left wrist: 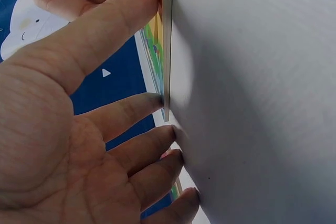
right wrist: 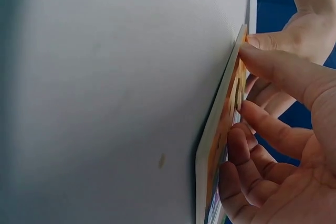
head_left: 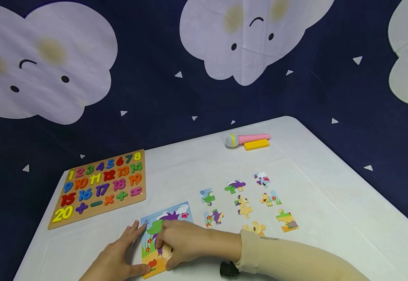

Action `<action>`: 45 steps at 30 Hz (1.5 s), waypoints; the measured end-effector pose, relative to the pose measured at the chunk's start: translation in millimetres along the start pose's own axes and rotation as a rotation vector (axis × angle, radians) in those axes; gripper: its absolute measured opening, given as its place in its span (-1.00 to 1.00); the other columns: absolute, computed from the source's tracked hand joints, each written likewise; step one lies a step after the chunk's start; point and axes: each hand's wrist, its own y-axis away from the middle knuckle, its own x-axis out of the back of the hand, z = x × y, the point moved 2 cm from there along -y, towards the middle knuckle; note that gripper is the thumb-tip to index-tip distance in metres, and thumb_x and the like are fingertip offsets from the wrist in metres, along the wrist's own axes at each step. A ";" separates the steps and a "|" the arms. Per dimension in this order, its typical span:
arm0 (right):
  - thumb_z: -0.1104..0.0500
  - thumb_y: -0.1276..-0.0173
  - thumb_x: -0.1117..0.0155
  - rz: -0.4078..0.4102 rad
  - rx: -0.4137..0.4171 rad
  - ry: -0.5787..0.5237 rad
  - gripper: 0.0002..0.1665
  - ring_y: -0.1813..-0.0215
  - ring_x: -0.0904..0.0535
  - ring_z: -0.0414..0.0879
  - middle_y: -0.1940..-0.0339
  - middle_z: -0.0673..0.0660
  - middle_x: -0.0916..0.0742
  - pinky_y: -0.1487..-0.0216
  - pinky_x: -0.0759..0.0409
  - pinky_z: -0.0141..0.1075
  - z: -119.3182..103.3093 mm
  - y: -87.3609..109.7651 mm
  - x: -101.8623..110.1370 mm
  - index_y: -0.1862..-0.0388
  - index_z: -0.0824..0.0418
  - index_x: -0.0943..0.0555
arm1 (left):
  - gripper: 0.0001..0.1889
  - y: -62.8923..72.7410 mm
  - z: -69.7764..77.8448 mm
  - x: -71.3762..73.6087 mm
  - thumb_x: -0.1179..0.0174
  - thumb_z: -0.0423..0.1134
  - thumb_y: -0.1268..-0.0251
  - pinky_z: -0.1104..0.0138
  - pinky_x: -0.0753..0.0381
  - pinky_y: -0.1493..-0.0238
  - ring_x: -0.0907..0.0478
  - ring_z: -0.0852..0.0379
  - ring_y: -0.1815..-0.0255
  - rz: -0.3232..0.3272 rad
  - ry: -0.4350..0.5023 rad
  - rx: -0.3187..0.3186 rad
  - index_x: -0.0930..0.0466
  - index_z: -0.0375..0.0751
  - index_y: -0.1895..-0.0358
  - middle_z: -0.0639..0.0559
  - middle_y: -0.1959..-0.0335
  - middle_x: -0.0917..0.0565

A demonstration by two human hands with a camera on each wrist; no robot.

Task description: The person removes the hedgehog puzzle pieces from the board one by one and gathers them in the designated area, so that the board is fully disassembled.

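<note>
A jigsaw puzzle board (head_left: 187, 210) with a cartoon picture lies on the white table, in front of both hands. My left hand (head_left: 119, 251) has its fingers spread along the board's left side; the thumb touches the lower left corner and the index fingertip rests by the upper left corner. Over the board's middle, my right hand (head_left: 186, 240) has bent fingers and pinches a puzzle piece (right wrist: 239, 94) between thumb and index finger, close to the board's surface. A pale face part (head_left: 167, 251) of the picture shows beneath it. The palm hides much of the board's right side.
Several loose puzzle pieces (head_left: 243, 207) lie right of the board, one partly behind the right sleeve (head_left: 277, 251). A wooden number board (head_left: 98, 210) stands at the left. A toy microphone (head_left: 253, 138) and a yellow block (head_left: 256, 144) are near the back edge.
</note>
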 end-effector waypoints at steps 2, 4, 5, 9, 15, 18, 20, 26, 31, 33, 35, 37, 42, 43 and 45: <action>-0.11 -0.16 -0.75 0.006 -0.009 -0.012 -0.48 0.13 -0.43 -0.46 0.10 -0.21 -0.68 -0.07 -0.53 -0.62 -1.2 -0.3 -0.4 -0.07 -0.06 -0.79 | 0.31 0.3 0.2 -0.1 -0.74 0.29 0.30 -0.58 -0.33 -0.37 -0.06 -0.52 -0.71 0.002 0.003 0.002 -0.31 0.02 -0.68 -0.24 -0.75 -0.17; -0.08 -0.14 -0.76 0.013 -0.019 -0.024 -0.49 0.13 -0.43 -0.46 0.11 -0.21 -0.69 -0.07 -0.54 -0.62 -2.0 -0.7 -1.0 -0.05 -0.04 -0.79 | 0.30 0.6 0.2 -0.1 -0.74 0.28 0.30 -0.57 -0.33 -0.38 -0.05 -0.52 -0.71 0.005 0.002 -0.001 -0.32 0.03 -0.67 -0.23 -0.75 -0.16; -0.07 -0.14 -0.76 0.017 -0.025 -0.032 -0.50 0.13 -0.43 -0.46 0.12 -0.21 -0.69 -0.06 -0.54 -0.62 -2.5 -1.0 -1.3 -0.03 -0.03 -0.79 | 0.30 0.8 0.2 0.0 -0.74 0.27 0.30 -0.57 -0.32 -0.38 -0.04 -0.52 -0.72 0.007 0.003 -0.001 -0.32 0.04 -0.68 -0.22 -0.75 -0.16; -0.04 -0.12 -0.77 0.036 -0.048 -0.044 -0.55 0.15 -0.43 -0.45 0.18 -0.23 -0.69 -0.04 -0.54 -0.61 -3.9 -2.8 -2.6 0.03 -0.03 -0.78 | 0.30 1.0 0.4 -0.1 -0.74 0.28 0.29 -0.57 -0.33 -0.38 -0.05 -0.52 -0.72 0.011 0.005 -0.005 -0.31 0.04 -0.68 -0.22 -0.75 -0.16; 0.02 -0.12 -0.77 0.051 -0.048 -0.065 -0.60 0.27 -0.40 -0.44 0.39 -0.25 -0.61 0.12 -0.45 -0.64 -5.5 -6.1 -3.4 0.12 0.01 -0.76 | 0.31 1.7 0.9 0.5 -0.73 0.29 0.28 -0.57 -0.33 -0.38 -0.06 -0.53 -0.71 0.010 -0.001 -0.004 -0.30 0.02 -0.68 -0.22 -0.75 -0.16; 0.05 -0.12 -0.77 0.054 -0.039 -0.087 -0.61 0.32 -0.39 -0.44 0.45 -0.25 -0.59 0.19 -0.41 -0.65 -5.9 -7.1 -3.4 0.14 0.05 -0.76 | 0.31 1.8 0.4 0.7 -0.73 0.31 0.29 -0.58 -0.33 -0.37 -0.06 -0.53 -0.71 0.010 -0.008 -0.003 -0.29 0.03 -0.68 -0.22 -0.75 -0.15; 0.06 -0.12 -0.78 0.056 -0.038 -0.095 -0.62 0.34 -0.39 -0.44 0.47 -0.24 -0.58 0.21 -0.40 -0.66 -6.0 -7.4 -3.5 0.15 0.06 -0.75 | 0.32 1.7 -0.5 0.5 -0.72 0.32 0.29 -0.57 -0.33 -0.37 -0.06 -0.53 -0.71 0.012 -0.010 -0.011 -0.30 0.02 -0.68 -0.23 -0.75 -0.16; 0.01 -0.09 -0.81 0.067 -0.020 -0.079 -0.58 0.35 -0.39 -0.45 0.47 -0.23 -0.59 0.28 -0.39 -0.66 -6.6 -7.7 -3.6 0.18 0.07 -0.75 | 0.29 -0.6 -2.4 -0.8 -0.71 0.32 0.31 -0.52 -0.37 -0.41 -0.05 -0.52 -0.71 0.016 -0.003 -0.025 -0.33 0.03 -0.66 -0.25 -0.75 -0.16; 0.00 -0.10 -0.80 0.068 -0.014 -0.077 -0.58 0.37 -0.40 -0.44 0.48 -0.22 -0.60 0.33 -0.39 -0.66 -7.3 -8.1 -4.4 0.17 0.08 -0.76 | 0.29 -0.2 -2.7 -1.0 -0.72 0.31 0.31 -0.52 -0.37 -0.41 -0.05 -0.53 -0.71 0.009 0.000 -0.024 -0.34 0.03 -0.66 -0.26 -0.74 -0.16; 0.00 -0.11 -0.80 0.068 -0.011 -0.072 -0.59 0.37 -0.40 -0.44 0.49 -0.22 -0.60 0.33 -0.39 -0.66 -7.5 -8.0 -4.7 0.18 0.08 -0.76 | 0.29 -0.1 -2.2 -0.7 -0.73 0.30 0.31 -0.52 -0.36 -0.41 -0.05 -0.53 -0.71 0.006 0.002 -0.023 -0.34 0.04 -0.66 -0.26 -0.75 -0.16; 0.00 -0.12 -0.79 0.065 -0.010 -0.063 -0.61 0.37 -0.41 -0.44 0.49 -0.23 -0.60 0.32 -0.39 -0.66 -7.7 -7.7 -4.5 0.19 0.08 -0.76 | 0.30 0.0 -1.8 -0.6 -0.73 0.32 0.32 -0.53 -0.37 -0.41 -0.05 -0.53 -0.71 0.005 0.003 -0.020 -0.34 0.05 -0.66 -0.26 -0.75 -0.16; -0.02 -0.12 -0.78 0.067 -0.008 -0.048 -0.62 0.37 -0.41 -0.44 0.50 -0.23 -0.61 0.32 -0.39 -0.66 -7.7 -7.1 -4.0 0.19 0.07 -0.77 | 0.30 0.0 -0.8 -0.4 -0.73 0.32 0.33 -0.51 -0.39 -0.40 -0.06 -0.52 -0.71 0.005 0.003 -0.018 -0.35 0.07 -0.66 -0.24 -0.75 -0.17; -0.01 -0.13 -0.75 0.054 -0.035 -0.055 -0.64 0.37 -0.43 -0.42 0.50 -0.24 -0.60 0.34 -0.40 -0.64 -6.0 -4.7 -1.7 0.18 0.04 -0.77 | 0.29 0.8 0.0 -0.5 -0.73 0.32 0.31 -0.51 -0.40 -0.40 -0.06 -0.53 -0.71 0.004 0.002 -0.020 -0.34 0.05 -0.66 -0.25 -0.75 -0.17; -0.01 -0.14 -0.75 0.049 -0.046 -0.058 -0.64 0.37 -0.43 -0.42 0.49 -0.24 -0.60 0.34 -0.41 -0.64 -5.1 -4.0 -1.1 0.17 0.03 -0.77 | 0.29 0.9 -0.1 -0.5 -0.73 0.31 0.30 -0.51 -0.39 -0.40 -0.06 -0.53 -0.71 0.003 0.001 -0.021 -0.33 0.05 -0.67 -0.26 -0.75 -0.16; 0.00 -0.14 -0.75 0.042 -0.076 -0.080 -0.62 0.36 -0.44 -0.41 0.47 -0.23 -0.61 0.32 -0.43 -0.62 -2.7 -2.1 0.3 0.14 0.05 -0.78 | 0.29 1.1 -0.5 -0.6 -0.73 0.28 0.28 -0.53 -0.36 -0.41 -0.04 -0.53 -0.71 -0.001 0.003 -0.022 -0.32 0.02 -0.67 -0.27 -0.75 -0.16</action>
